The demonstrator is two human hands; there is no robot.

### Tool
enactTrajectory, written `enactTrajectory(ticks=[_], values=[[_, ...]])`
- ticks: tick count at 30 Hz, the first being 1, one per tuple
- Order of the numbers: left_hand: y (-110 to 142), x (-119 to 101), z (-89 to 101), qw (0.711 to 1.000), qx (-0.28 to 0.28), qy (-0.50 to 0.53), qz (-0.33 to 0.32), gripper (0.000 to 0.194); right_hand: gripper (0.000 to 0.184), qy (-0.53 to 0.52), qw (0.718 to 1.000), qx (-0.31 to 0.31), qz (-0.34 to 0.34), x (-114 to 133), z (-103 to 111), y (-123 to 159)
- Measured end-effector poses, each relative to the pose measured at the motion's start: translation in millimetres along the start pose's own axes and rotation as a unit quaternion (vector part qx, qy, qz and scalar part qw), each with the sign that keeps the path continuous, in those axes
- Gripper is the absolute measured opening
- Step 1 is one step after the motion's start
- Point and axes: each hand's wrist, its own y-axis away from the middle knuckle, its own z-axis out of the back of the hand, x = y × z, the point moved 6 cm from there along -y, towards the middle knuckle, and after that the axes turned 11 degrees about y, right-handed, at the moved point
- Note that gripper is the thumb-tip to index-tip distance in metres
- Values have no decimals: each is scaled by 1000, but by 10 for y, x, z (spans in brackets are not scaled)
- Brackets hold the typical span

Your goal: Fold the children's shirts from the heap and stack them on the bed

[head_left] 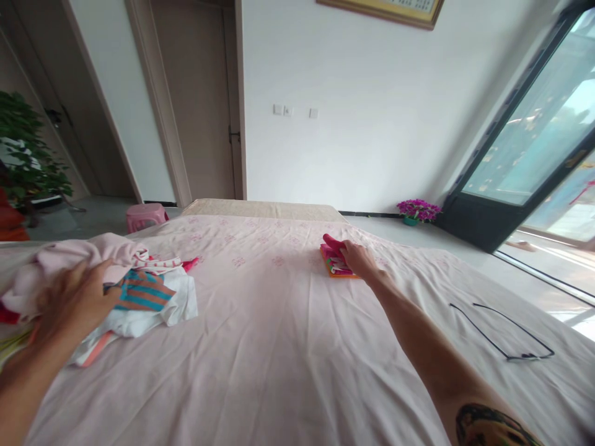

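fingers [346,246] of my outstretched right hand [360,259] curl closed on red cloth [331,241] atop folded stack [338,267]; left hand [77,300] lies over clothes pile [149,291], its grip unclear to me.

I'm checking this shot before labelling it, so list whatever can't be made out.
All in the head view:
Left hand: blurred, so whether its grip is closed on the pink garment can't be told.
Folded cloth stack: right side hidden behind the right hand.
Clothes pile: cut off by the left edge.
Framed picture: cut off by the top edge; writing too small to read.
Forearm tattoo: cut off by the bottom edge.
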Motion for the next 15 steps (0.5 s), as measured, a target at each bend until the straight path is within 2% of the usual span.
enactTrajectory(ticks=[2, 3, 4, 6, 7, 8, 9, 10, 12, 14, 15], values=[[109, -353, 29, 997, -40, 28, -55, 49, 21, -107, 993, -38, -19, 259, 159, 20], [174, -546, 9, 993, -48, 64, -91, 48, 23, -204, 977, -50, -31, 409, 196, 49], [242, -738, -48, 986, -34, 102, -127, 47, 25, -324, 944, -48, -38, 575, 188, 91], [379, -1051, -214, 973, 3, 155, -173, 42, 28, -523, 849, -18, -70, 901, 54, 224], [443, -1150, -315, 969, 21, 172, -175, 41, 27, -579, 812, 8, -79, 1058, -49, 311], [505, -1212, -425, 969, 36, 179, -168, 42, 25, -607, 789, 38, -85, 1198, -165, 409], [566, -1241, -535, 970, 49, 180, -155, 42, 22, -609, 785, 73, -90, 1312, -285, 514], [627, -1248, -639, 972, 61, 177, -145, 43, 22, -588, 797, 109, -88, 1401, -396, 620], [736, -1225, -808, 974, 81, 164, -133, 43, 36, -497, 853, 146, -59, 1509, -532, 808], [813, -1191, -906, 974, 97, 155, -131, 41, 48, -374, 913, 158, 43, 1649, -537, 960], [838, -1181, -931, 974, 103, 151, -134, 40, 51, -314, 929, 159, 111, 1749, -509, 1037]])
